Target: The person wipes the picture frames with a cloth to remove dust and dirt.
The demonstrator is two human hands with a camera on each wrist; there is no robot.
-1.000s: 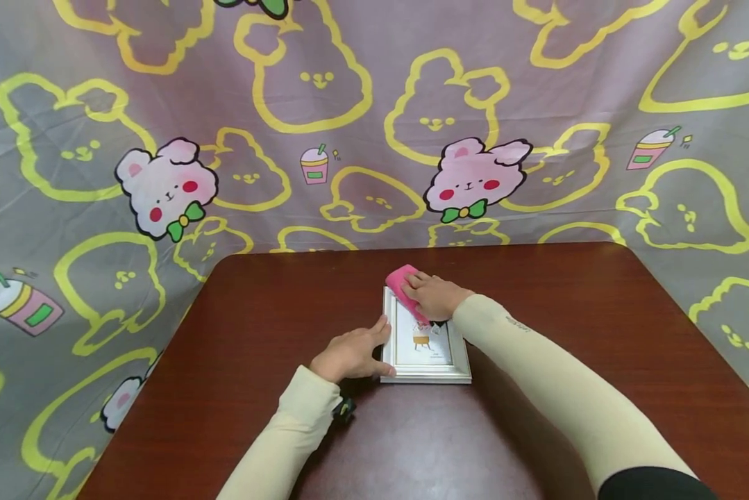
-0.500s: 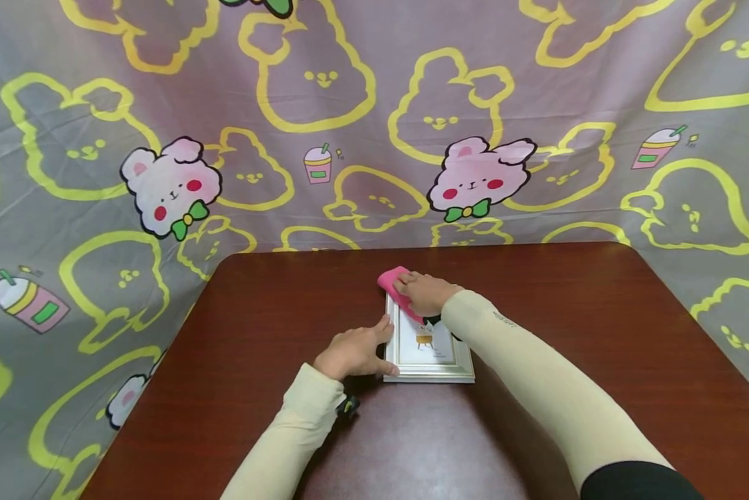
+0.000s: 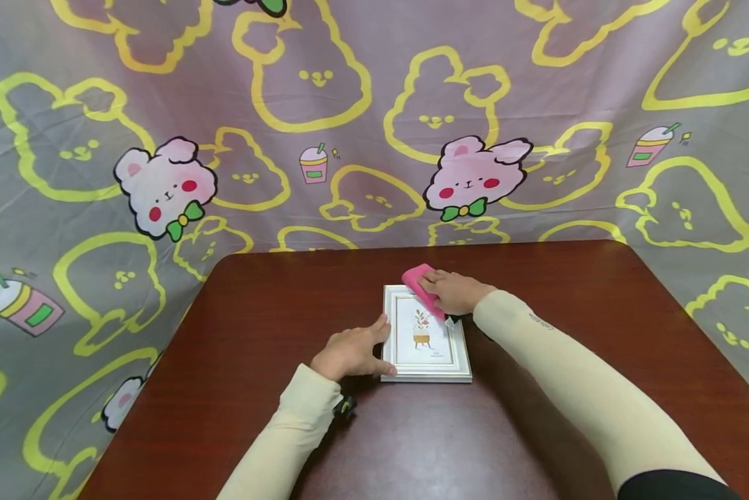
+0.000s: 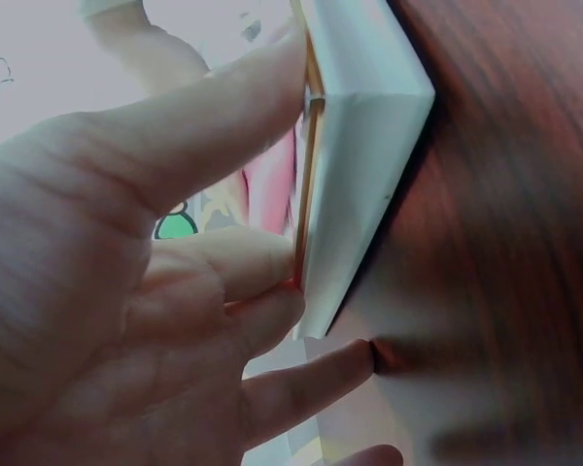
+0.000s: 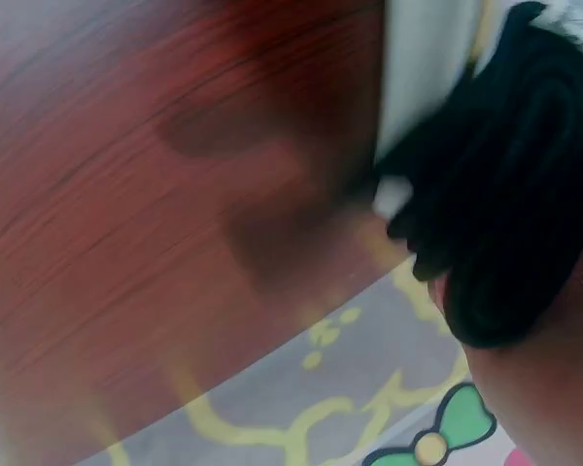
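A white picture frame [image 3: 402, 373] with thin gold lines lies flat on the table, a plant-in-a-pot print [image 3: 421, 338] inside it. Along its left side rests my left hand [image 3: 349, 353], thumb at the lower left corner and fingers farther up; the left wrist view shows the fingertips right at the frame's edge [image 4: 355, 175]. My right hand [image 3: 458, 293] holds a folded pink cloth [image 3: 416, 275] against the upper right of the frame, covering that corner. Under the right palm, the right wrist view shows a dark bunched piece [image 5: 510, 184] with a small white tab.
The reddish-brown wooden table [image 3: 287, 298] extends around the frame on all sides. Behind it hangs a curtain [image 3: 362, 104] with a rabbit pattern. A dark wrist device [image 3: 344, 406] sits under the left sleeve.
My right hand and the pink cloth shifted slightly left, then back right across the upper part of the frame, uncovering more of the print. The left hand and the frame stay in place.
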